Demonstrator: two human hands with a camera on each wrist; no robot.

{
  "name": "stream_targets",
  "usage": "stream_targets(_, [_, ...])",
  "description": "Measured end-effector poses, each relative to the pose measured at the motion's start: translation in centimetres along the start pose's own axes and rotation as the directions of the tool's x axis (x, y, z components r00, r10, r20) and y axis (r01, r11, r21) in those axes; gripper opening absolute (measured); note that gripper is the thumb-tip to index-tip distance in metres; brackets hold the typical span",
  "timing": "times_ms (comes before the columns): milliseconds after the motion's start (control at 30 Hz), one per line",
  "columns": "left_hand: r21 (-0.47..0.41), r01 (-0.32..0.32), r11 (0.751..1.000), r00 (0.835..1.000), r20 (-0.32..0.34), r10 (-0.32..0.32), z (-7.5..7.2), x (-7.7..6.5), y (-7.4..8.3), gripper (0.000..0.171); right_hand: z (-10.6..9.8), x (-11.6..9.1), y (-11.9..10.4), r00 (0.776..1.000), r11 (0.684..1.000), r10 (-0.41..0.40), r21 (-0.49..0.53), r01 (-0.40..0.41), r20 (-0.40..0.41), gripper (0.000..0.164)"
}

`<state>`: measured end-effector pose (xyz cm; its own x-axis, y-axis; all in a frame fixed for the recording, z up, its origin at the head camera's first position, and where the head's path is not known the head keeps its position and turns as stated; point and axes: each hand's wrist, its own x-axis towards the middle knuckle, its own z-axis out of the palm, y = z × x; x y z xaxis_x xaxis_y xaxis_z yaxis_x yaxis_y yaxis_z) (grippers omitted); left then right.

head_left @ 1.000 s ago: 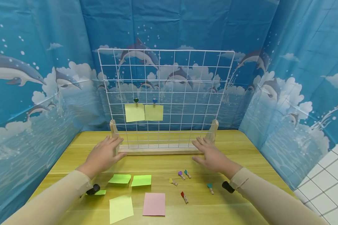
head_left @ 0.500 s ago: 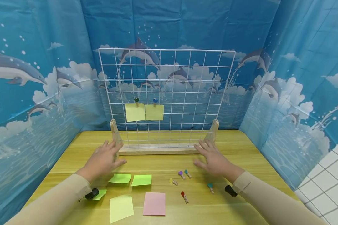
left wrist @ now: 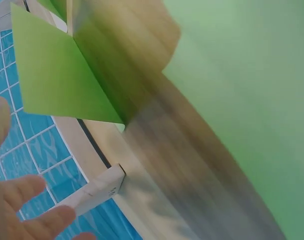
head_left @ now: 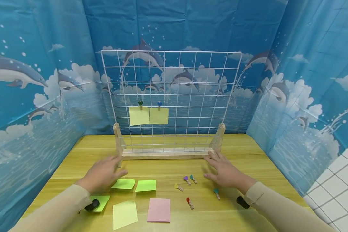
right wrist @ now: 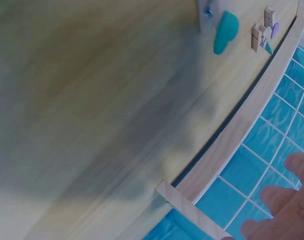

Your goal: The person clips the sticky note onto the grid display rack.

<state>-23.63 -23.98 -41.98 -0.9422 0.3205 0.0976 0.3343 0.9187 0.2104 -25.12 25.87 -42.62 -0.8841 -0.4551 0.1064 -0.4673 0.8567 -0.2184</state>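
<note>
My left hand (head_left: 102, 174) is over the table at the left, fingers spread and holding nothing, just behind a green sticky note (head_left: 123, 184). My right hand (head_left: 226, 170) reaches toward the right foot of a white wire grid rack (head_left: 184, 100), fingers apart and also holding nothing. Two pale yellow notes hang side by side on the rack: one note (head_left: 139, 117) under a dark green heart clothespin (head_left: 140, 103), the other note (head_left: 159, 117) under a blue heart clothespin (head_left: 159, 104). A teal heart clothespin (head_left: 216, 194) lies nearest my right wrist.
Another green note (head_left: 146, 186), a pale yellow note (head_left: 125, 215) and a pink note (head_left: 159, 210) lie on the table. A third green note (head_left: 103, 202) is beside my left wrist. Loose clothespins include a red one (head_left: 190, 203), a yellow one (head_left: 178, 187) and a purple one (head_left: 187, 180).
Both hands have drawn back from the rack's wooden feet toward the near side of the table. The notes and clothespins have stayed in place.
</note>
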Motion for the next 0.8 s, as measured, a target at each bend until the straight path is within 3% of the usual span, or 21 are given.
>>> stream_targets(400, [-0.036, 0.052, 0.998, 0.994, 0.100, -0.048, 0.5, -0.6, -0.7, 0.083, 0.1, -2.1, 0.9, 0.991, 0.998, 0.014, 0.055, -0.022, 0.130, 0.073])
stream_targets(567, [-0.042, 0.066, 0.997, 0.992, 0.113, -0.061, 0.3, -0.8, -0.6, 0.078, 0.0, -3.0, 1.2, 0.980, 0.994, 0.003, 0.103, -0.024, 0.201, 0.067])
stream_targets(800, [-0.039, 0.060, 0.997, 0.992, 0.113, -0.056, 0.8, -0.7, -0.8, 0.070, -0.1, -4.0, 1.6, 0.972, 0.991, -0.039, 0.137, 0.007, 0.232, 0.057])
